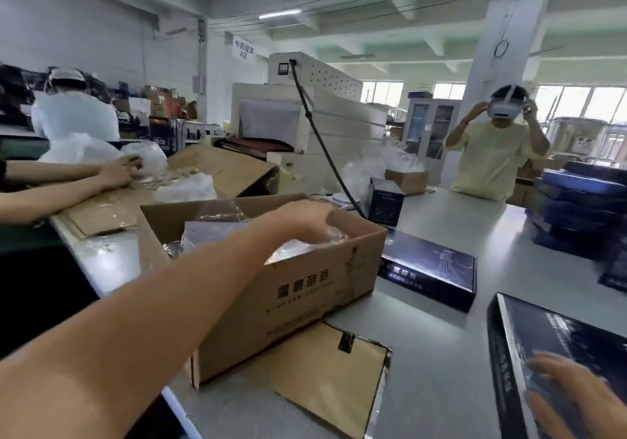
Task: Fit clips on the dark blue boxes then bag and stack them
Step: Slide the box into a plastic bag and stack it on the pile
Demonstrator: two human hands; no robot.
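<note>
My left hand (305, 220) reaches into the open cardboard carton (305, 289) and its fingers are down among clear plastic bags (298, 247); the fingertips are hidden. My right hand (573, 398) lies with spread fingers on a dark blue box (529, 347) at the lower right. A second dark blue box (431, 270) lies flat on the table just right of the carton. A tall stack of dark blue boxes (580, 211) stands at the far right.
A flattened brown flap with a gold clip (346, 342) lies in front of the carton. A small upright dark box (386, 201) stands behind it. Another person's hands (118, 170) work at left. A person in yellow (492, 157) stands across the grey table (441, 354).
</note>
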